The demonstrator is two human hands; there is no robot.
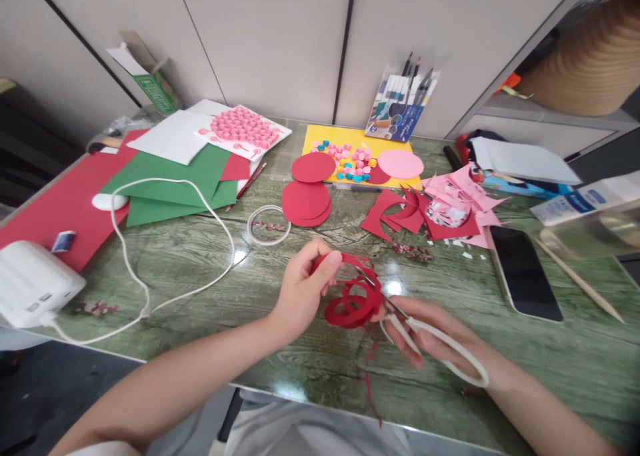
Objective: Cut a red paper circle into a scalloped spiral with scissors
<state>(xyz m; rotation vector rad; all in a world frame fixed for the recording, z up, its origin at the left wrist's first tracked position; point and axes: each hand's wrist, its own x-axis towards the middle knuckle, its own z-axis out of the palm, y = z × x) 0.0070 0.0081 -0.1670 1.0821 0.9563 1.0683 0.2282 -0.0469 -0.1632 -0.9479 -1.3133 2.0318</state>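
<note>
My left hand (306,289) pinches one end of a red paper spiral (353,309) between thumb and fingers. The spiral hangs in curled loops with a notched edge, just above the table near its front. My right hand (430,329) has its fingers through the white handles of a pair of scissors (440,343). The scissor blades reach up and left to the red paper, close to my left fingers; whether they are parted is hard to make out. Thin red paper trimmings (369,389) lie below the spiral at the table's front edge.
Red paper circles (306,203) and a tape roll (269,226) lie behind my left hand. A yellow sheet (313,136) bears coloured beads. Red and pink scraps (400,213), a phone (525,273) and a wooden stick (583,283) are right. A white cable (227,226) loops at left.
</note>
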